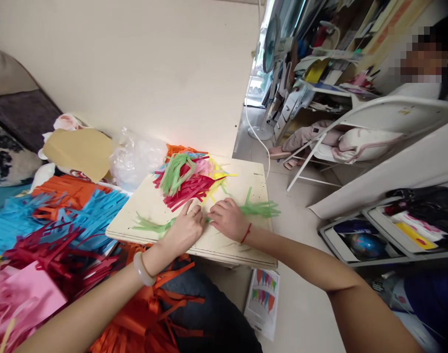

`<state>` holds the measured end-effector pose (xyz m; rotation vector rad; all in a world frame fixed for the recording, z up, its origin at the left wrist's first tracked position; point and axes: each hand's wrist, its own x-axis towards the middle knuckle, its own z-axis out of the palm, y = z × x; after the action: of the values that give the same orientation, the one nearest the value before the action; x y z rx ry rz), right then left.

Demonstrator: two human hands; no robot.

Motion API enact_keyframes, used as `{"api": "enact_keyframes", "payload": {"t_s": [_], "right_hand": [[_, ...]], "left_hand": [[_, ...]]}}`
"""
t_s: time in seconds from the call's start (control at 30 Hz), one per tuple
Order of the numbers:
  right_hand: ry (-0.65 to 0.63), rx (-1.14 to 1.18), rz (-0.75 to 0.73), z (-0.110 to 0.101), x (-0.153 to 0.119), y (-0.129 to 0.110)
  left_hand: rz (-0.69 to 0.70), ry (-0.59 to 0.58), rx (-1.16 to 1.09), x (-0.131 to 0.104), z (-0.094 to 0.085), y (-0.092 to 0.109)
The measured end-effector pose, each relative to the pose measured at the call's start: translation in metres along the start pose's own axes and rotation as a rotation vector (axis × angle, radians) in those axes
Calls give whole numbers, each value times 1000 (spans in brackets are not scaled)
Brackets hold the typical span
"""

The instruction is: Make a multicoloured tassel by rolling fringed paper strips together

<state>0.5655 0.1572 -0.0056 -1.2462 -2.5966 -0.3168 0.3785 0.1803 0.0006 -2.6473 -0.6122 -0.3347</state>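
A length of green fringed tissue paper (261, 209) lies across the small cream table (242, 172), its cut strips fanning out at both ends. Over its middle, my left hand (185, 226) has its fingers closed on the paper. My right hand (228, 219) faces it from the other side, fingers bent and pressed onto the same middle part. The exact pinch is hidden beneath the fingers. Just beyond both hands rests a pile of tassels, with a red tassel (189, 190) and a light green tassel (177, 171) on top of pink, yellow, blue and orange strips.
To the left lie heaps of fringed paper: blue (102, 208), dark red (51, 250), pink (33, 294) and orange (132, 314). A clear plastic bag (134, 157) touches the table's side. A printed packet (262, 301) lies on the floor. Another person sits by a white folding chair (393, 110).
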Motion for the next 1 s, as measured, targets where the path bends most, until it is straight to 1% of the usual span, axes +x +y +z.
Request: {"api": "enact_keyframes", "payload": {"t_s": [0.07,0.13,0.27,0.37,0.47,0.53,0.6,0.7,0.77,0.87,1.0], "right_hand": [[-11,-38,-41,7,7,-3],[1,-47,-77,13,8,-2],[92,72,-61,17,-6,9],[144,218,-7,13,-24,17],[182,367,81,10,-37,21],[186,451,161,9,-41,22],[164,517,252,8,-42,23],[117,576,362,6,-40,24],[90,578,398,4,-38,24],[44,539,417,1,-35,21],[-5,502,411,-3,-31,17]], "left_hand": [[-47,22,-42,-4,4,1],[-114,65,-115,-10,9,2],[-206,163,-241,-20,15,6],[-263,195,-292,-27,14,8],[-318,206,-362,-35,12,7],[-360,214,-428,-40,12,4],[-414,219,-494,-45,14,1],[-483,187,-563,-48,16,-2],[-512,145,-581,-48,16,-3],[-536,78,-565,-45,14,-4],[-528,-18,-537,-40,10,-7]]}}
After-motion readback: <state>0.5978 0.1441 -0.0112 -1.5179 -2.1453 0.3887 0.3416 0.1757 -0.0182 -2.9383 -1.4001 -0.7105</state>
